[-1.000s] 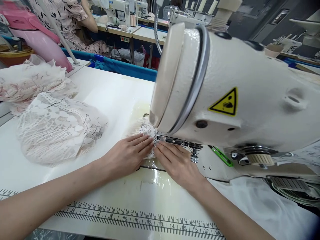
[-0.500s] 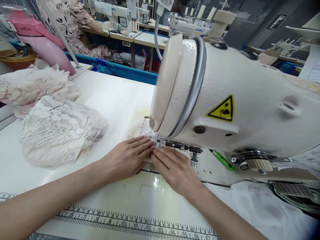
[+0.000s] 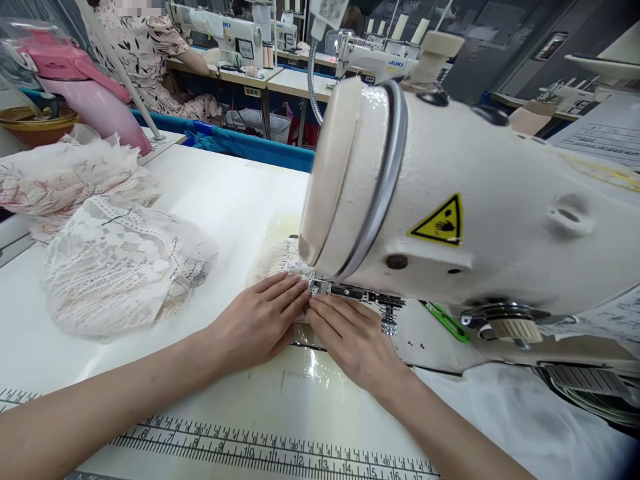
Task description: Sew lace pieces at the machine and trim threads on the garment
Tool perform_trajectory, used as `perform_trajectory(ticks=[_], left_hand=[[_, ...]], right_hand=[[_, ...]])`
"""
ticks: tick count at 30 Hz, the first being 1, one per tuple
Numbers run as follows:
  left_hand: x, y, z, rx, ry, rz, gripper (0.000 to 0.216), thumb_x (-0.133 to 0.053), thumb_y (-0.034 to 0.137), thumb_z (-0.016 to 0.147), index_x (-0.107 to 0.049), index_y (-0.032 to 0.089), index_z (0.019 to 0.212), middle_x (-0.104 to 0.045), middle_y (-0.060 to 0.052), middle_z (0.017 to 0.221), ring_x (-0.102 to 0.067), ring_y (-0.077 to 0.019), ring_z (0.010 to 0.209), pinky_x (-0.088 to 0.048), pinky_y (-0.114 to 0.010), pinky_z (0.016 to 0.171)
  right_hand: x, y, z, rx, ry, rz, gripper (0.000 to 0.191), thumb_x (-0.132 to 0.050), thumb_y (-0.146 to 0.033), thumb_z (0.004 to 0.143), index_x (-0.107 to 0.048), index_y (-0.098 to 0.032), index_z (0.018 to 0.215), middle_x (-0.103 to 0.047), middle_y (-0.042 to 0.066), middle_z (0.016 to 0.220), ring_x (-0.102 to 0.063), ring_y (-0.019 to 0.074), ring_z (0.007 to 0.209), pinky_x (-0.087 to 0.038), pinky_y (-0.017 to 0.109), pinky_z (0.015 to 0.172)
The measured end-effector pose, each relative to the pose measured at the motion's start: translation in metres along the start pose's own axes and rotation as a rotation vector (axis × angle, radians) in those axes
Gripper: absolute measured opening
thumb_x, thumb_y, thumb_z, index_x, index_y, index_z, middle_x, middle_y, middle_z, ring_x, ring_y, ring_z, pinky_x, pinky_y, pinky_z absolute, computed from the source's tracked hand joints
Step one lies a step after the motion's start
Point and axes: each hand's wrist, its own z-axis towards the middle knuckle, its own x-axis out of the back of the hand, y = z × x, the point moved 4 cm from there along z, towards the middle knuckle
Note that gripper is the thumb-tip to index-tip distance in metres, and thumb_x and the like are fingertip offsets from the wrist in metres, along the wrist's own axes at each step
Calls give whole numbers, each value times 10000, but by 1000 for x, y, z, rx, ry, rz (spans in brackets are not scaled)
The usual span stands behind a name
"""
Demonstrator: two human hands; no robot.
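Observation:
A piece of white lace (image 3: 287, 259) lies under the needle end of a cream sewing machine (image 3: 450, 180). My left hand (image 3: 265, 313) rests flat on the lace's near side, fingers stretched out toward the presser foot (image 3: 323, 287). From the other side my right hand (image 3: 353, 337) lies with its fingers extended and its tips at the lace edge, close to the left fingertips. Much of the lace is hidden beneath both hands and behind the machine head. The needle itself cannot be made out.
Heaped lace pieces (image 3: 120, 267) with loose threads lie at left, near a pink bottle (image 3: 85, 93). A printed ruler (image 3: 250, 447) runs along the front edge. Green thread snips (image 3: 447, 322) lie under the machine arm; white fabric (image 3: 520, 413) is at right. Another person (image 3: 140, 60) sits beyond.
The view has shifted slightly. Both hands stay at the presser foot, with only a very small shift of the left hand and the lace.

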Motion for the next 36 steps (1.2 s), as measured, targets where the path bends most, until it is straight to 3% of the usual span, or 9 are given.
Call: perform_trajectory(ticks=[12, 21, 25, 32, 36], left_hand=[[0, 7, 3, 26, 8, 66, 372, -404, 223, 954, -648, 55, 1179, -663, -153, 1244, -619, -302, 1178, -530, -426, 979], [-1, 10, 5, 23, 53, 81, 366, -418, 238, 962, -647, 52, 1178, -672, -161, 1227, -630, -309, 1151, -552, -421, 918], [0, 10, 7, 28, 57, 71, 360, -423, 236, 964, -645, 58, 1185, -675, -157, 1222, -631, -303, 1149, -553, -416, 913], [-1, 9, 8, 34, 52, 68, 359, -425, 254, 973, -636, 67, 1195, -675, -158, 1222, -631, -298, 1158, -544, -423, 943], [-2, 11, 2, -22, 72, 55, 297, -455, 180, 977, -625, 90, 1203, -656, -108, 1273, -608, -261, 1201, -508, -395, 1022]], right_hand=[[0, 8, -5, 16, -70, -53, 339, -484, -2, 890, -680, -183, 1100, -716, 82, 1140, -630, 183, 1088, -527, 291, 884], [11, 13, 0, 32, -39, -198, 394, -401, 56, 863, -708, -140, 1012, -745, 61, 1063, -664, 156, 886, -450, 249, 526], [9, 17, -2, -5, -86, -239, 434, -406, 78, 817, -713, -169, 998, -758, 27, 1026, -648, 147, 720, -402, 269, 465], [7, 22, -5, 0, -4, -289, 381, -473, -2, 840, -678, -162, 1117, -727, 46, 1145, -623, 162, 663, -497, 325, 595], [8, 21, -1, 33, -69, -254, 331, -480, -14, 862, -694, -152, 1072, -739, 65, 1091, -656, 185, 743, -510, 321, 612]])
